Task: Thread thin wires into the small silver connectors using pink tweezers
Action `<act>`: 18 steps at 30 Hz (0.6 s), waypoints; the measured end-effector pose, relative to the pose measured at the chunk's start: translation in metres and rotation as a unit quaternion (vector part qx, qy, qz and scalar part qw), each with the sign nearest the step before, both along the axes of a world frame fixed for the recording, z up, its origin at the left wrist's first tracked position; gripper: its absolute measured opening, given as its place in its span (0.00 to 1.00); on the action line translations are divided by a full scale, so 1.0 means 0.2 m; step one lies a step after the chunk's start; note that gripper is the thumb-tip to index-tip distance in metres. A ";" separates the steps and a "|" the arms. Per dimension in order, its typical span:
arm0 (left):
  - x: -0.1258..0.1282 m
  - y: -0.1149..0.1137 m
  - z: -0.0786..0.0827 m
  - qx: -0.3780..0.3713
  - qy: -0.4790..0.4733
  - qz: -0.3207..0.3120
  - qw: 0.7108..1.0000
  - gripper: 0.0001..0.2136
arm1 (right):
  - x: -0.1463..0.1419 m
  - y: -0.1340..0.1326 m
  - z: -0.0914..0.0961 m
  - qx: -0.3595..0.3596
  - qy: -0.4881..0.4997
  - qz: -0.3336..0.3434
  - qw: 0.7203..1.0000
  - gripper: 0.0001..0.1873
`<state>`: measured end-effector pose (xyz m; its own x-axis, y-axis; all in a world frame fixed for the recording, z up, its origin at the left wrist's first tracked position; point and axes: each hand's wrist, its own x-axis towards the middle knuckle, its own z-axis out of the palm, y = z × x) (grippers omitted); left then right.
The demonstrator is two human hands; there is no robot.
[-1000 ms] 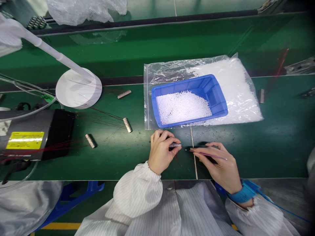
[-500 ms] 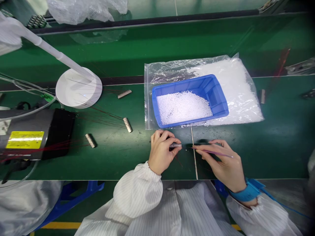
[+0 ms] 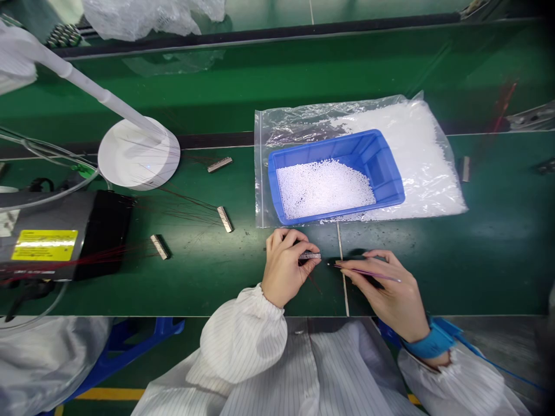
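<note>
Small grey metal connector strip (image 3: 310,255) pinched in left hand (image 3: 286,271), thumb and fingers pressed together on it, near front edge of green bench surface (image 3: 498,260). Slim purple rod (image 3: 368,273) pinched between thumb and forefinger of right hand (image 3: 381,294), tip near the strip. Blue plastic tray (image 3: 381,156) of white beads, on clear plastic bag (image 3: 425,179), placed just behind the hands.

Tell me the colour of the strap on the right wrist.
The wrist strap is bright blue, best seen in the head view.
</note>
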<state>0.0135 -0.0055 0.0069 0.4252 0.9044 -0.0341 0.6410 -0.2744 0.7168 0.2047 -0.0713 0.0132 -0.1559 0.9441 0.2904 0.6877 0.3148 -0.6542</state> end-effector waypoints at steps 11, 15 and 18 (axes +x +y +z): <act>0.00 0.00 0.00 0.006 -0.001 -0.003 1.000 0.04 | -0.01 0.00 0.02 -0.005 -0.019 0.003 1.000 0.16; 0.00 0.00 0.01 0.002 0.001 -0.005 1.000 0.04 | 0.01 0.02 0.04 0.008 -0.002 -0.012 1.000 0.15; 0.00 0.00 0.01 0.000 -0.001 -0.003 1.000 0.04 | 0.00 0.05 0.05 0.019 0.009 -0.029 0.999 0.14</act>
<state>0.0129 -0.0051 0.0091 0.4302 0.9021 -0.0329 0.6384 -0.2783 0.7176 0.2041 -0.0606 0.0231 -0.0949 0.9398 0.3284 0.6941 0.2989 -0.6549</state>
